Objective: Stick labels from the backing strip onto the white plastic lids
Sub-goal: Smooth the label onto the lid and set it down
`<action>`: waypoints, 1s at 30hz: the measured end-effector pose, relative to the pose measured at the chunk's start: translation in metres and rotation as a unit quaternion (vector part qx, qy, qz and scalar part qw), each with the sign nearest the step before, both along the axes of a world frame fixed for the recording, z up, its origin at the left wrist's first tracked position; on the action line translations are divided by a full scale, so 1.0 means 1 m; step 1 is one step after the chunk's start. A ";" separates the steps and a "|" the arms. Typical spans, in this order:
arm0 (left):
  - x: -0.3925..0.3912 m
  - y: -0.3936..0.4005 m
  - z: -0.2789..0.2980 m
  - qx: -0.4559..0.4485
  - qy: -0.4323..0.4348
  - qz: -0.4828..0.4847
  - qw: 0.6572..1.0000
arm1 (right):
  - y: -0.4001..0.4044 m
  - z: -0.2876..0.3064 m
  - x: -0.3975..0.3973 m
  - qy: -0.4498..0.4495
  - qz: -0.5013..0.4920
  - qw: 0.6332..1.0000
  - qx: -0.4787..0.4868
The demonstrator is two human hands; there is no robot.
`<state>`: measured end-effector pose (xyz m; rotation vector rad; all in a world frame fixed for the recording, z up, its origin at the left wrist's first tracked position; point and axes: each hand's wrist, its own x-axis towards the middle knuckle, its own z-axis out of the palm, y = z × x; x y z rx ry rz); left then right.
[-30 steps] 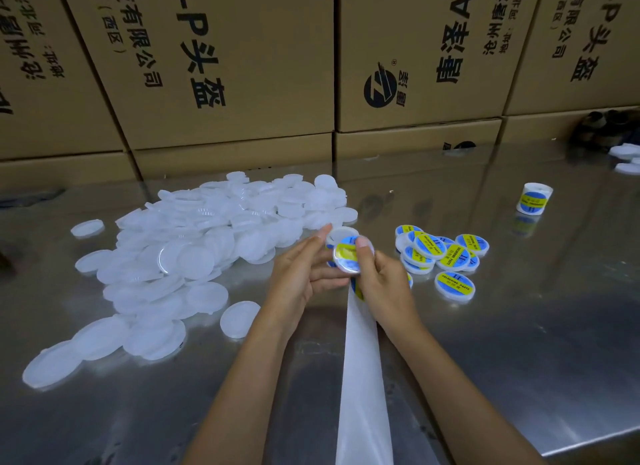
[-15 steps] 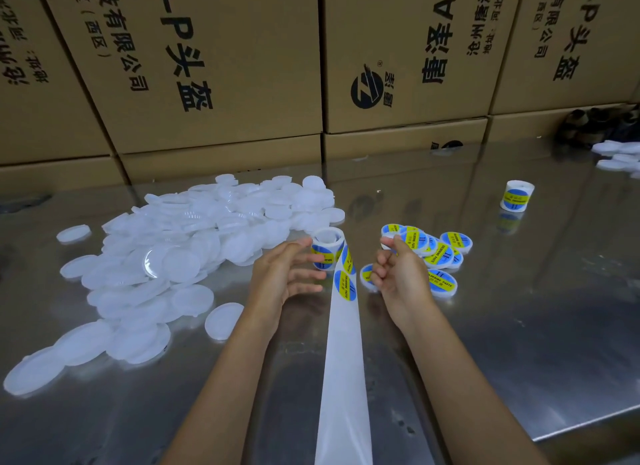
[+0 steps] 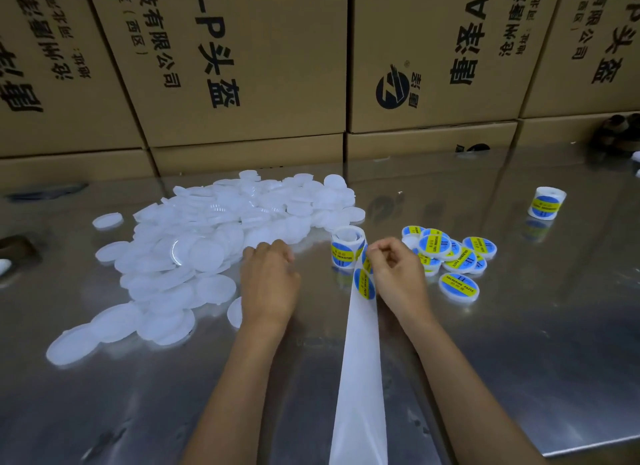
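Note:
A big heap of white plastic lids (image 3: 214, 236) covers the left of the steel table. My left hand (image 3: 270, 281) lies at the heap's near right edge, fingers bent down onto the lids; its fingertips are hidden, so a grip cannot be made out. One lid (image 3: 234, 313) peeks out from under that wrist. A label roll (image 3: 346, 245) stands upright in the middle, and its white backing strip (image 3: 362, 378) runs toward me. My right hand (image 3: 398, 274) pinches a blue-and-yellow label (image 3: 366, 259) at the top of the strip. Another label (image 3: 364, 284) sits just below it.
Several labelled lids (image 3: 450, 253) lie in a cluster right of my right hand. A second label roll (image 3: 547, 203) stands at the far right. Cardboard boxes (image 3: 242, 66) wall off the back of the table (image 3: 519, 343). Its front edge runs along the lower right.
The labelled lid I held in both hands is gone from them. My left hand moved left to the heap of white lids. My right hand moved onto the strip and pinches a label.

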<state>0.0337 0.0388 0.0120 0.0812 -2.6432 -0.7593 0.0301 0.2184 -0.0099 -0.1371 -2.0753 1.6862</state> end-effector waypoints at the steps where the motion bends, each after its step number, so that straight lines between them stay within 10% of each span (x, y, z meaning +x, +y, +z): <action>1: 0.003 -0.006 0.001 -0.060 -0.030 0.021 0.998 | -0.002 -0.001 0.001 0.010 -0.005 0.999 0.037; 8: 0.011 -0.009 -0.003 -0.153 -0.215 0.041 0.964 | -0.006 -0.005 0.007 0.041 0.059 0.986 0.151; 30: -0.009 0.004 -0.018 0.125 -0.098 -0.147 0.976 | -0.002 -0.014 0.003 0.013 0.067 0.953 0.294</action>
